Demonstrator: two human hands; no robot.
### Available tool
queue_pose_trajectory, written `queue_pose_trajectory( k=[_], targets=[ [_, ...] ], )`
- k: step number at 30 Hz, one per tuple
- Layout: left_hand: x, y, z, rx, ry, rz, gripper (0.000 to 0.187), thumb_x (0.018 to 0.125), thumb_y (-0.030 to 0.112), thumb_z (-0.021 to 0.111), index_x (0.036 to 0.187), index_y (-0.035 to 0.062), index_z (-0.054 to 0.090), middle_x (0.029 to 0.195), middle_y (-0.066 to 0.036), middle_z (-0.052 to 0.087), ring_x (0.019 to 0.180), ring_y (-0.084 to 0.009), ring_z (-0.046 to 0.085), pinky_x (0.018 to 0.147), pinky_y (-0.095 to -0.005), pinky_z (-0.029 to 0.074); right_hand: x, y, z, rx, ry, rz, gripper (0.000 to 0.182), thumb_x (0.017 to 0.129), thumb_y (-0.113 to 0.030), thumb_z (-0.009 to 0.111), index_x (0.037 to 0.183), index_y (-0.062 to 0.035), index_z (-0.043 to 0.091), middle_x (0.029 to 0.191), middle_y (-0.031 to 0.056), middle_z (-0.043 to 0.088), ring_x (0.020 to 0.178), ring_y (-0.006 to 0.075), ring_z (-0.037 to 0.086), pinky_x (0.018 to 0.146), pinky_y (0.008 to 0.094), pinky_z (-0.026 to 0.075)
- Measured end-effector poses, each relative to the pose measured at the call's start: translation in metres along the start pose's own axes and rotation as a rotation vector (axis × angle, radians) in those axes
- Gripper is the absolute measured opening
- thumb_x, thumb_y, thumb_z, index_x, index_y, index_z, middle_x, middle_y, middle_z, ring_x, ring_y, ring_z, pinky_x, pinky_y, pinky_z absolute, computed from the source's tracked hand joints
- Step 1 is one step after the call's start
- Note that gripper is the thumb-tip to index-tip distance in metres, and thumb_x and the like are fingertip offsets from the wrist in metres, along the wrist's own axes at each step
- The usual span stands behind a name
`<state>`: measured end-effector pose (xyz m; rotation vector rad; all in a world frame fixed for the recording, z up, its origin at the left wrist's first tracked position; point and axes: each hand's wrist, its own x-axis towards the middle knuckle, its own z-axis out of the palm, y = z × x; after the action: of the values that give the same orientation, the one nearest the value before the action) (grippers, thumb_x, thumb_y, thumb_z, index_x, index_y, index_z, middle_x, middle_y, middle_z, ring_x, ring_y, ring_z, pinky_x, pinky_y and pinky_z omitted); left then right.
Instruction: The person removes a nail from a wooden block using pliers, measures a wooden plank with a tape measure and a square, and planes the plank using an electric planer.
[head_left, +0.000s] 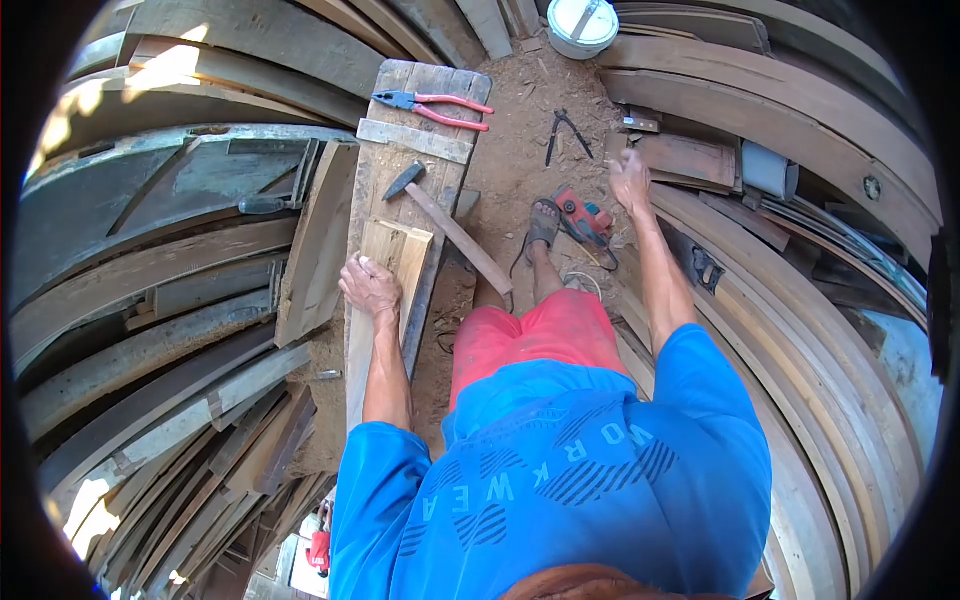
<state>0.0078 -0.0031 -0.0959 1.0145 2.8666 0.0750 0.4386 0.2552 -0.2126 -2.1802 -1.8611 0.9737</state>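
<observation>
Probably light and stiff, that wooden board (408, 262) suits edge-holding; left hand (370, 286) curls there, right hand (630, 181) half-curled, both grips unclear.

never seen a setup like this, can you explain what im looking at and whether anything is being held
There is no machine here, just a person using two bare hands. The single picture comes from a camera worn on their head, looking forward and down, so you see their own arms and blue shirt.

On the narrow wooden bench lie pliers with red handles, a hammer and a wooden piece. The left hand is on that piece; its grip is hard to judge. The right hand is out to the side, away from the bench; whether it holds something small, I cannot tell.
</observation>
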Motion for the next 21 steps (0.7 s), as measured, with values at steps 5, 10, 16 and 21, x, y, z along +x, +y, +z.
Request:
queue_pose_trajectory(
  k=[5,10,16,21],
  targets=[
    [0.000,-0.001,-0.001,0.034,-0.011,-0.018,0.037,0.101,0.032,0.041,0.118,0.0048,0.060,0.112,-0.021,0.063,0.105,-0.0423,0.056,0.090,-0.0547,0.043,-0.038,-0.207,-0.025,0.093,0.205,-0.554,0.048,0.087,-0.029,0.067,0.124,-0.0011,0.057,0.115,0.0217,0.058,0.113,0.0354,0.054,0.099,0.0491,0.044],
    [0.001,0.004,-0.003,0.017,-0.016,-0.020,0.038,0.101,0.033,0.041,0.118,0.0047,0.060,0.112,-0.021,0.063,0.106,-0.0421,0.057,0.090,-0.0547,0.044,-0.044,-0.296,0.028,-0.139,0.109,-0.559,0.052,0.084,-0.029,0.073,0.128,-0.0093,0.055,0.130,0.0200,0.046,0.109,0.0379,0.054,0.094,0.0508,0.046],
    [0.000,0.001,-0.002,0.023,-0.047,-0.035,0.039,0.101,0.034,0.040,0.119,0.0056,0.060,0.114,-0.021,0.063,0.107,-0.0421,0.057,0.091,-0.0547,0.044,-0.029,-0.265,0.041,-0.118,-0.072,-0.543,0.042,0.086,-0.021,0.072,0.118,-0.0047,0.052,0.113,0.0226,0.052,0.092,0.0377,0.064,0.074,0.0495,0.056],
    [0.000,0.006,-0.007,0.016,-0.023,-0.040,0.039,0.101,0.034,0.040,0.120,0.0059,0.061,0.114,-0.021,0.063,0.107,-0.0419,0.057,0.091,-0.0546,0.044,-0.041,-0.212,0.019,-0.028,-0.245,-0.407,0.042,0.094,-0.026,0.065,0.115,0.0050,0.047,0.097,0.0251,0.061,0.077,0.0391,0.067,0.069,0.0518,0.054]
  ],
)
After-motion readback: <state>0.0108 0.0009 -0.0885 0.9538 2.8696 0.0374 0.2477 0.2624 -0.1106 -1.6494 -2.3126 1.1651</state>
